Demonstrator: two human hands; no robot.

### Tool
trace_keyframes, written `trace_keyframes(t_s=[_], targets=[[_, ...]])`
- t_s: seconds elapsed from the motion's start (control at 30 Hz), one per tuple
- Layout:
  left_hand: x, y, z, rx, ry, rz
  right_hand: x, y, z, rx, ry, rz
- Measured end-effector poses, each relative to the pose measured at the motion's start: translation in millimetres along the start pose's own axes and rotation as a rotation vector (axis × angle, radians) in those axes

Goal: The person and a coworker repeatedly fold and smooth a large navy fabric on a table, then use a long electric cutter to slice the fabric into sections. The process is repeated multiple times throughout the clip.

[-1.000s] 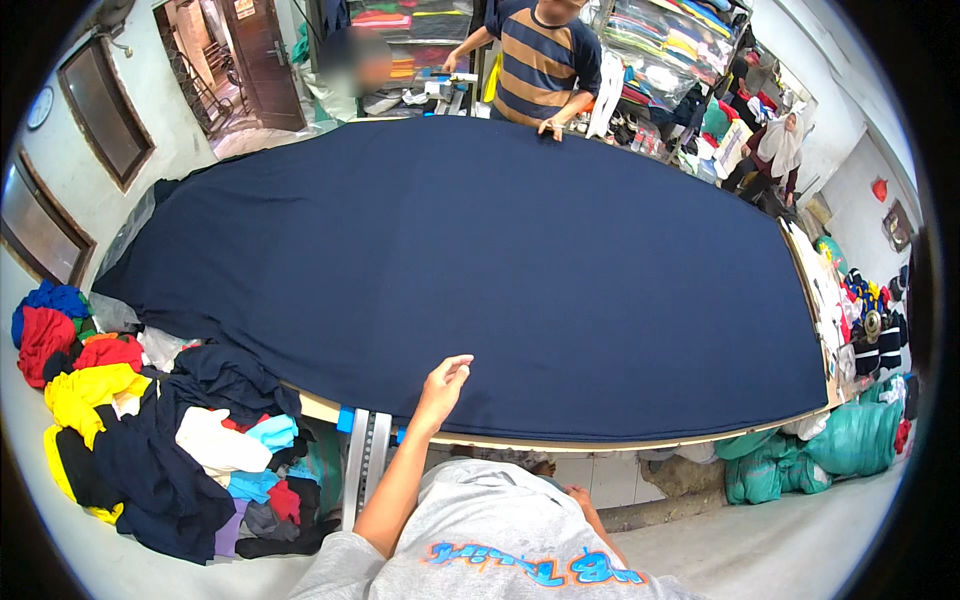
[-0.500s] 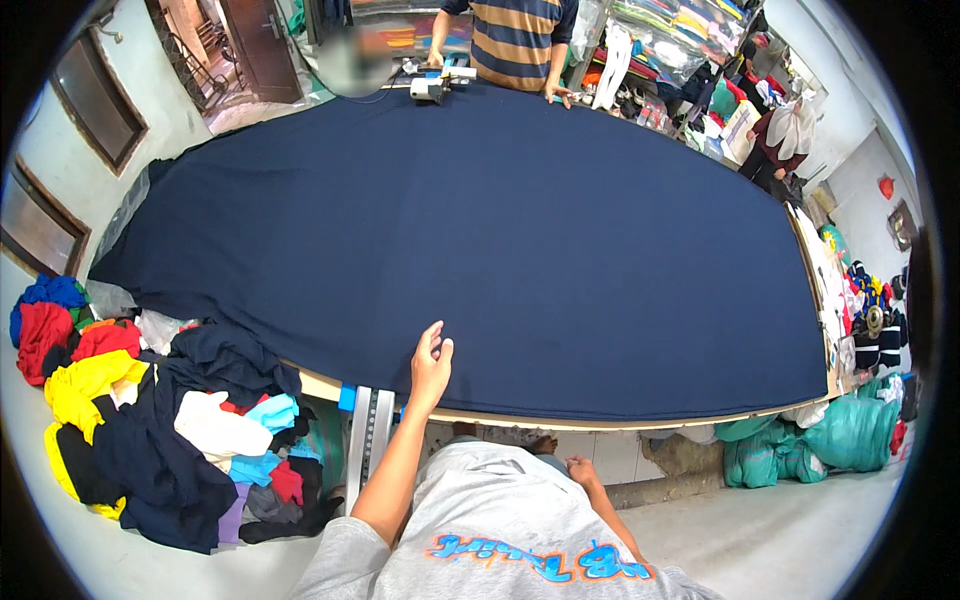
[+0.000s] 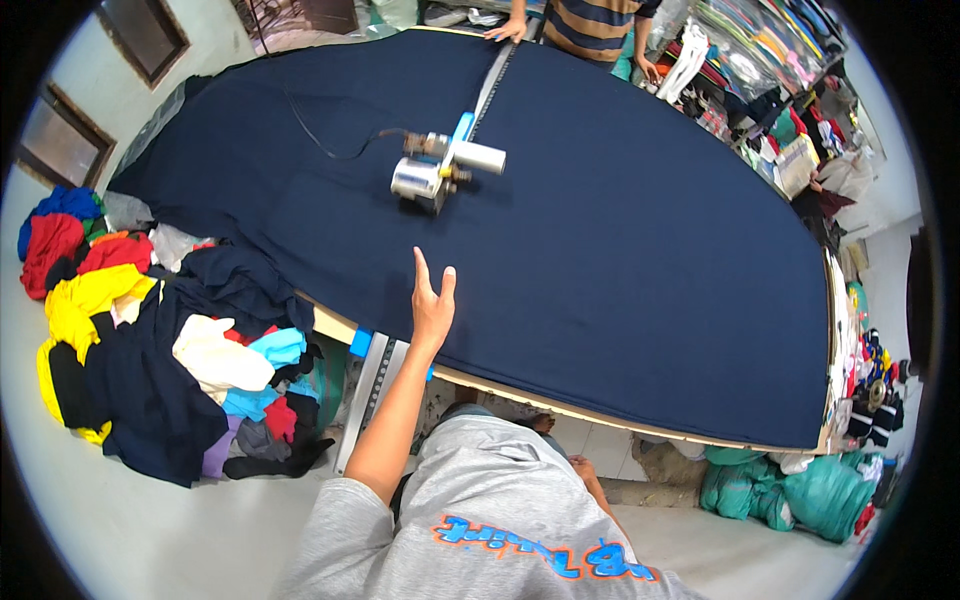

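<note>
My left hand (image 3: 433, 310) reaches over the near edge of a wide sheet of dark navy fabric (image 3: 620, 260) that covers the table. Its fingers and thumb are spread, with nothing in them. Beyond my fingertips, apart from them, is a white and grey motor unit (image 3: 420, 180) with a trailing black cable. A toothed metal rail (image 3: 490, 85) runs from it to the far edge, where a co-worker's hand (image 3: 507, 30) rests. Low beside my body hangs my right hand (image 3: 582, 465), mostly hidden by my shirt; its fingers do not show clearly.
A slotted metal rail (image 3: 367, 390) with blue ends juts from the table's near edge beside my left forearm. Mixed clothes (image 3: 150, 360) are heaped at left. Green bundles (image 3: 790, 495) lie on the floor at right. A co-worker in a striped shirt (image 3: 590, 25) stands opposite.
The motor unit has come from the far edge toward me, and the rail behind it now shows. My left hand has spread its fingers. The view has turned somewhat.
</note>
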State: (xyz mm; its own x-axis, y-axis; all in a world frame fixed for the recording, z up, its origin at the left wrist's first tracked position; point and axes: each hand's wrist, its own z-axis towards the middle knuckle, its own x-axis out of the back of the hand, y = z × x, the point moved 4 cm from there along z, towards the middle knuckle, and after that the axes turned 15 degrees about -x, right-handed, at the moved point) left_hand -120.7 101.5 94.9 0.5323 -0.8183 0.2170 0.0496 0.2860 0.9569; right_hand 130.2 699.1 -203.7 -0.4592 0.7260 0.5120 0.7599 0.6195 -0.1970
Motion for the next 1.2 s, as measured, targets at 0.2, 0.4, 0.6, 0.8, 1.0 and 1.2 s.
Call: trace_keyframes(t_s=[0.2,0.4,0.6,0.8,1.0,1.2], targets=[[42,-18,-62,0.144,0.266,0.145,17,-105,-54,0.073,-0.077,0.042],[118,3,-196,0.447,0.446,-0.108,22,-105,-18,0.263,0.074,-0.106],[126,3,-207,0.473,0.4,-0.013,32,-143,-50,0.089,-0.009,-0.181],[50,-22,-16,0.161,0.09,-0.143,29,-126,-44,0.13,0.049,-0.201],[-98,189,89,-0.484,-0.424,-0.385,45,-126,-74,-0.037,-0.128,0.037],[-148,210,-32,-0.771,-1.131,-0.364,121,-223,-174,0.187,-0.196,0.261]])
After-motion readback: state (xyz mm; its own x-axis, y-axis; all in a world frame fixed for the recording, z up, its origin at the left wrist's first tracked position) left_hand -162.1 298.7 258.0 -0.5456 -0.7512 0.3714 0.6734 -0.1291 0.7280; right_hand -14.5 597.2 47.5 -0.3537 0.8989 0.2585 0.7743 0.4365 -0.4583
